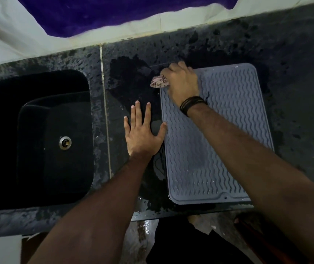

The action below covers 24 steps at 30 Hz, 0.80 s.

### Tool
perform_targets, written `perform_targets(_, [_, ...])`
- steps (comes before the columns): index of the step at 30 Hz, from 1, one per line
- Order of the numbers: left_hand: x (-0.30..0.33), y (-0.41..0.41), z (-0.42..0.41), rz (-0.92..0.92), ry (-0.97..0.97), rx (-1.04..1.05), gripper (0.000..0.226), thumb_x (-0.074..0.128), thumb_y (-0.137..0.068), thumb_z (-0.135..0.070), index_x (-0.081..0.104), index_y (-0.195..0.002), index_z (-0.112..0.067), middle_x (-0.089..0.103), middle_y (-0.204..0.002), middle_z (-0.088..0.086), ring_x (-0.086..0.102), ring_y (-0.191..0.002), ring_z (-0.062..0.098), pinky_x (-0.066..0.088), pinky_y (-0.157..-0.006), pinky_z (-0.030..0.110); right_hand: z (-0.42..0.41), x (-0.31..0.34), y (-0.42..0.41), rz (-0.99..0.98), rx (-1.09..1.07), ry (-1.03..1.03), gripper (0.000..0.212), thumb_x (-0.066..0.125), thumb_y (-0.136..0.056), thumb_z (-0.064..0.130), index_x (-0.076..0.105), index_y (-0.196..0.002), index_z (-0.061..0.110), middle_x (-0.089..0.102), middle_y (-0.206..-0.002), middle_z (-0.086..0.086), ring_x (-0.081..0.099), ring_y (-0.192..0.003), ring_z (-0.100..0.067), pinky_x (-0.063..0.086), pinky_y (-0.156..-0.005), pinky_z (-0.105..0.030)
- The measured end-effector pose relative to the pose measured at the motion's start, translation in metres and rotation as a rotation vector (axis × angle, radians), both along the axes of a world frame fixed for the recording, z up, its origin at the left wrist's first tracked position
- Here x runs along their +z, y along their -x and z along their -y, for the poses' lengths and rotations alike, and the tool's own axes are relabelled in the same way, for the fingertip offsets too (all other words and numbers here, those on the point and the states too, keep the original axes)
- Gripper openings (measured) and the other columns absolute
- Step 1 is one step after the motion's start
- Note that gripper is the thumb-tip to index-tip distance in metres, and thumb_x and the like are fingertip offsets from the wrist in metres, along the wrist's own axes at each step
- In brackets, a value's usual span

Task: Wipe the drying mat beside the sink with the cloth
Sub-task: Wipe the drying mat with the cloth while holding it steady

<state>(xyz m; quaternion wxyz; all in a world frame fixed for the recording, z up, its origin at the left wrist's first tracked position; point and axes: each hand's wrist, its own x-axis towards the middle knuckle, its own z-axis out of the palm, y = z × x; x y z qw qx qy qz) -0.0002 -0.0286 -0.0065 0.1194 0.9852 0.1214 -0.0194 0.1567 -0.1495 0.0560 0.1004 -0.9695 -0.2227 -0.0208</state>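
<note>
A grey ribbed drying mat point(228, 115) lies flat on the dark stone counter, to the right of the sink point(38, 138). My right hand point(180, 82) grips a small patterned cloth point(159, 81) at the mat's far left corner; most of the cloth is hidden under the hand, and a fold sticks out to the left over the counter. My left hand point(142, 132) lies flat with fingers spread on the counter beside the mat's left edge, its thumb touching that edge.
The counter point(295, 73) is wet in dark patches around the mat. A black sink with a metal drain point(65, 142) sits at the left. A pale tiled wall point(76, 42) runs behind. The counter's front edge is near my body, with wet floor point(142, 237) below.
</note>
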Motion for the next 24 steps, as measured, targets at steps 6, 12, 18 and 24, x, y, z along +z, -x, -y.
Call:
perform_targets(6, [-0.004,0.000,-0.002,0.006,0.003,-0.002,0.083,0.028,-0.095,-0.072,0.010,-0.163,-0.030,-0.001,-0.171,0.002,-0.004,-0.157,0.019,0.001,-0.126,0.050,0.016,0.004,0.007,0.032,-0.074,-0.069,0.039,0.065,-0.074,0.008,0.063,-0.112,0.016,0.063,-0.111,-0.007,0.051,-0.111,-0.029,0.044,-0.084,-0.042])
perform_targets(12, [-0.003,0.000,-0.002,0.002,0.015,-0.015,0.083,0.027,-0.096,-0.071,0.008,-0.164,-0.028,-0.001,-0.171,0.005,-0.004,-0.157,0.021,0.002,-0.126,0.052,0.067,-0.010,0.017,0.051,-0.300,-0.154,0.043,0.065,-0.071,0.005,0.066,-0.113,0.013,0.065,-0.112,-0.010,0.055,-0.108,-0.032,0.048,-0.084,-0.041])
perform_targets(18, [-0.002,0.001,-0.001,0.054,0.014,-0.136,0.067,0.028,-0.104,-0.060,0.008,-0.163,-0.035,-0.005,-0.171,0.005,0.005,-0.157,0.025,0.004,-0.120,0.066,0.056,-0.007,0.009,-0.041,-0.294,-0.110,0.043,0.067,-0.073,0.009,0.064,-0.116,0.011,0.062,-0.115,-0.010,0.051,-0.113,-0.032,0.048,-0.085,-0.042])
perform_targets(24, [0.000,0.001,-0.002,0.011,0.004,-0.226,0.053,0.023,-0.107,-0.052,0.019,-0.159,-0.044,0.000,-0.171,0.003,0.001,-0.157,0.019,0.000,-0.117,0.073,0.050,-0.001,0.004,0.028,-0.252,-0.098,0.039,0.062,-0.071,0.006,0.064,-0.109,0.014,0.062,-0.109,-0.009,0.052,-0.108,-0.030,0.045,-0.078,-0.040])
